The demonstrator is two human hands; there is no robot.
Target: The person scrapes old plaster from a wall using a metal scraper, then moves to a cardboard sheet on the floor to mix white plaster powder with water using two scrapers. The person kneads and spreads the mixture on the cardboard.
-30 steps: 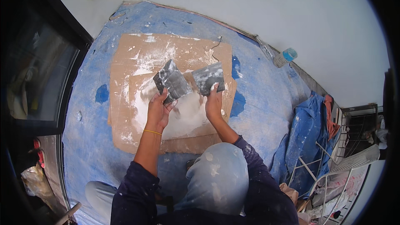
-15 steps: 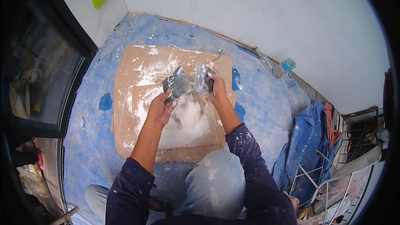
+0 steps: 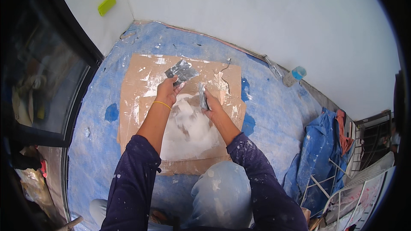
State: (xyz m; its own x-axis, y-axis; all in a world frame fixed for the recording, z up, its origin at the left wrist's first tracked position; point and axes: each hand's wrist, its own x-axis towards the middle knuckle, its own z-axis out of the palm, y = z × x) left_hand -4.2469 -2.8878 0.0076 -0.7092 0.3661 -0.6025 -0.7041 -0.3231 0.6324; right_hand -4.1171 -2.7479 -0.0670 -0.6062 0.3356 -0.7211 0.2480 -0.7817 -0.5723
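Above the cardboard, my left hand (image 3: pixel 168 90) is closed on a flat dark putty spreader (image 3: pixel 185 72), its face smeared with white. To its right, my right hand (image 3: pixel 215 108) grips a second putty spreader (image 3: pixel 202 96), turned nearly edge-on and a little lower. A gap separates the two blades. Beneath both hands, a broad patch of white powder or paste (image 3: pixel 188 130) covers the near part of the splattered cardboard sheets (image 3: pixel 141 70). Part of each blade's gripped end is hidden by my fingers.
Blue sheeting (image 3: pixel 96 115) covers the floor. A clear container with a blue band (image 3: pixel 294 76) stands by the white wall (image 3: pixel 257 13). Right, a blue tarp (image 3: pixel 317 145) hangs beside a white metal rack (image 3: pixel 338 205). A dark-framed glass door (image 3: pixel 51 68) is left; a lime-green block (image 3: pixel 107 5) is on the wall.
My left spreader has moved slightly up and tilted flatter. The right one has come down and turned from face-on to nearly edge-on. The whole view has shifted slightly.
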